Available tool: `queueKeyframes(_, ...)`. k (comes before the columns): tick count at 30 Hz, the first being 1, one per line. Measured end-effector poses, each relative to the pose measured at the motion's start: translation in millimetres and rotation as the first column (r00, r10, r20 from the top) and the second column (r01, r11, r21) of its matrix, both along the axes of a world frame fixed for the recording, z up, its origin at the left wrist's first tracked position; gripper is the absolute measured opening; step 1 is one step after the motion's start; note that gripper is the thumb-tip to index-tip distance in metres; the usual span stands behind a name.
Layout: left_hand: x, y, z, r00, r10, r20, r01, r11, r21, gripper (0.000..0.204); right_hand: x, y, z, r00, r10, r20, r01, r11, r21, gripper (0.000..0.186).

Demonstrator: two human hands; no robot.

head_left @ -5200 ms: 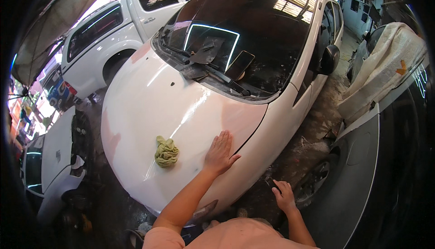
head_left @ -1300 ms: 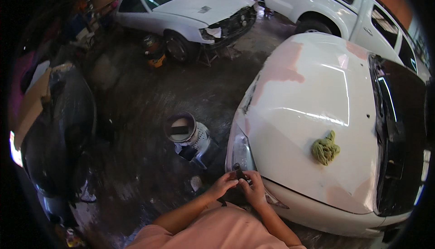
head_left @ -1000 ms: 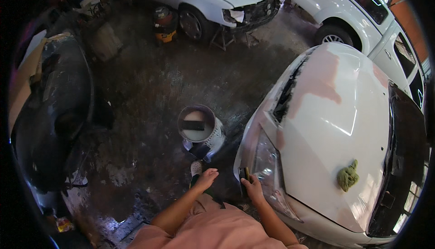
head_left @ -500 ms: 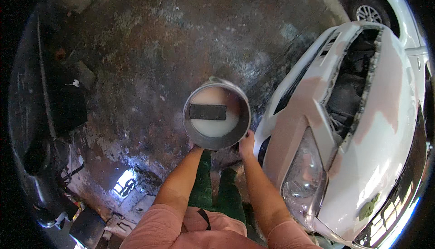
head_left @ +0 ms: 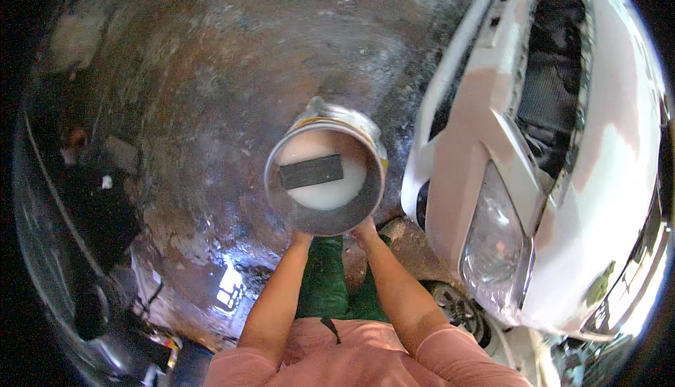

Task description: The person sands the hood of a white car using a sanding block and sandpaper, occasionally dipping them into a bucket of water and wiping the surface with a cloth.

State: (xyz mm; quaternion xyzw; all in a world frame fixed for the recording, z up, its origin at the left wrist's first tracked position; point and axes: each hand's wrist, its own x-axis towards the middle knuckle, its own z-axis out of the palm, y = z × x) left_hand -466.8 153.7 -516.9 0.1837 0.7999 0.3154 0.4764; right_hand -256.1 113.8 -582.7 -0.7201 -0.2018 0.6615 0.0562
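A round bucket [head_left: 337,221] hangs in front of my body, carried between both hands and tipped a little toward me. Cloudy whitish liquid [head_left: 330,197] fills its lower part. In it lies a dark grey rectangular block [head_left: 311,172], slightly slanted. My left hand [head_left: 302,238] grips the bucket's near side from below, a bit left of its middle. Close by, my right hand [head_left: 363,231] has hold of the same side further right. The bucket's wall hides most fingers of both hands.
On the right stands a white car front [head_left: 562,246] with pinkish-brown filler patches and a clear headlight [head_left: 494,236]. A dark glossy vehicle panel [head_left: 63,260] runs down the left edge. The floor [head_left: 204,91] is stained and partly shiny.
The view has swung, so the car front sits lower and the far wheel is out of sight. The bucket leans more toward me. My right hand has shifted inward along its near side.
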Motion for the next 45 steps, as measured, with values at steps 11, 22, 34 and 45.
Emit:
queueKeyframes(11,-120,-50,175,0.813,0.117,-0.570,-0.009,0.982,0.188,0.021,45,-13,112,0.975,0.146,0.168,-0.183,0.956,0.230,0.019)
queueKeyframes(22,2,139,136,0.090,-0.956,-0.279,0.922,0.186,-0.341,0.028,85,100,20,0.962,-0.081,0.260,-0.038,0.907,0.420,0.023)
queueKeyframes(34,-34,125,73,-0.041,-0.973,-0.227,0.830,0.093,-0.550,0.032,8,97,122,0.852,0.029,0.523,-0.304,0.841,0.448,0.072)
queueKeyframes(45,-18,86,340,0.797,-0.532,0.286,0.559,0.829,-0.015,0.059,8,35,363,0.911,0.198,0.362,-0.413,0.410,0.813,0.076)
